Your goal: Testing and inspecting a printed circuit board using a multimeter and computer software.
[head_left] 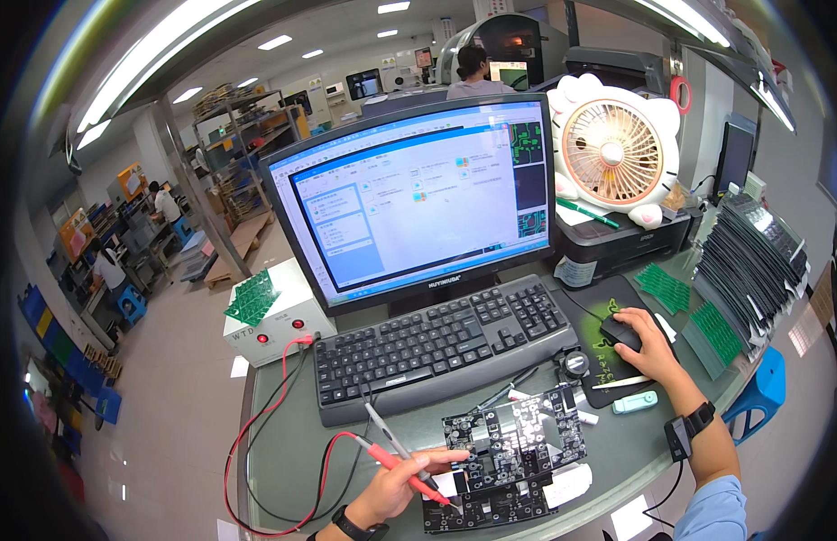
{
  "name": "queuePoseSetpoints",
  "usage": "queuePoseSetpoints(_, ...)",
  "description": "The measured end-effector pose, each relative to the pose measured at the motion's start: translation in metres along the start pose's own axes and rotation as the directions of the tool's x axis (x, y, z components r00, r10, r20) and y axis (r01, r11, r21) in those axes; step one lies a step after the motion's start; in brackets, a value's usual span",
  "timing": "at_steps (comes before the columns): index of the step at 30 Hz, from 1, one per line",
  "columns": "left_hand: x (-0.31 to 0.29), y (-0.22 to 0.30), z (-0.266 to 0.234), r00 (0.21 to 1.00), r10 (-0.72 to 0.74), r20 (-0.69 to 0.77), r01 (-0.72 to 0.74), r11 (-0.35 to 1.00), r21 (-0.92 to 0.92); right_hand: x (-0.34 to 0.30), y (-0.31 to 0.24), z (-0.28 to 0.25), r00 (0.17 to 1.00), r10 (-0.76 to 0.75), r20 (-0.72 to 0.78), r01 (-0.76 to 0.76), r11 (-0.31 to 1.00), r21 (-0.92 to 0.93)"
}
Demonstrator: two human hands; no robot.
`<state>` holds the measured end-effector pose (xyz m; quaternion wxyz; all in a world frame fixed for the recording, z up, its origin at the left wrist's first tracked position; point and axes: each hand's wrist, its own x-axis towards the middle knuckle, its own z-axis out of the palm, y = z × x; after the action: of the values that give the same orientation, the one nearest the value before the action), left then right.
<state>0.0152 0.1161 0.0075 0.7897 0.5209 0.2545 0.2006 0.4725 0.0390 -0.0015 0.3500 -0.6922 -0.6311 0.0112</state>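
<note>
My left hand [390,491], wearing a dark wristband, is closed around a red test probe [382,455] and a slim grey-and-black probe [387,428]. The red probe's tip points down at a black circuit board [500,509]; whether it touches cannot be told. My left fingers reach to the edge of an upper black circuit board panel [518,442], which overlaps the lower one. On the right, my right hand [651,347] rests over a black computer mouse [621,334] on a black-and-green mouse pad [606,370]. A file window shows on the monitor [418,198].
A keyboard [436,343] sits before the monitor. Left of it stands a white box [279,316] with red sockets and a red lead [229,469]. A fan [612,153] stands on a printer [617,243]. Green boards [714,334] and stacked dark sheets [752,261] lie right.
</note>
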Motion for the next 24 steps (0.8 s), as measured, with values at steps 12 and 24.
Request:
queuePoseSetpoints(12, -0.0002, 0.0002, -0.004, 0.998, 0.013, 0.054, -0.013, 1.0, 0.002, 0.0005, 0.0027, 0.0006, 1.0, -0.007, -0.02, 0.007, 1.0, -0.003)
queuePoseSetpoints(24, -0.0002, -0.0025, -0.0047, 0.998, 0.044, 0.051, -0.045, 0.998, 0.033, -0.0004, 0.002, -0.0009, 1.0, 0.011, -0.01, -0.011, 1.0, -0.003)
